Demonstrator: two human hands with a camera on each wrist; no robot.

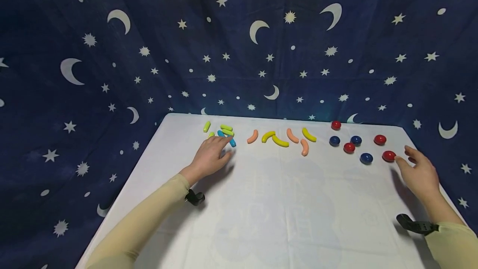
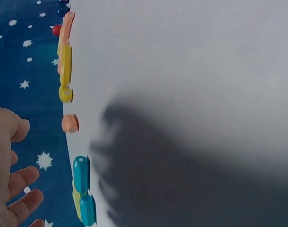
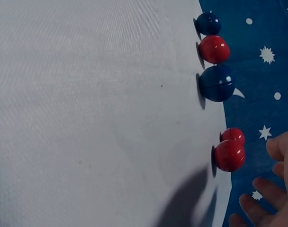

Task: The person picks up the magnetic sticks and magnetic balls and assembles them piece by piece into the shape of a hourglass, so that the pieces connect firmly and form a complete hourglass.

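Observation:
In the head view, my left hand (image 1: pixel 210 155) hovers over the left cluster with its fingers extended and holds nothing. About it lie short lime-green sticks (image 1: pixel 207 126) and ribbed blue sticks (image 1: pixel 232 141), some partly hidden by the fingers. The left wrist view shows the left hand (image 2: pixel 6 165) spread, apart from the blue sticks (image 2: pixel 81 175). My right hand (image 1: pixel 422 173) is raised beside the nearest glossy red ball (image 1: pixel 389 156), loosely bent and gripping nothing. A gap separates the right hand (image 3: pixel 281 184) from the red balls (image 3: pixel 229 155) in the right wrist view.
Yellow banana-shaped pieces (image 1: pixel 280 141) and salmon curved pieces (image 1: pixel 252 136) lie mid-table near the back. Dark blue balls (image 1: pixel 366 158) and more red balls (image 1: pixel 336 125) sit to the right. A white cloth covers the table (image 1: pixel 284 211); a starry curtain (image 1: pixel 231 40) hangs behind.

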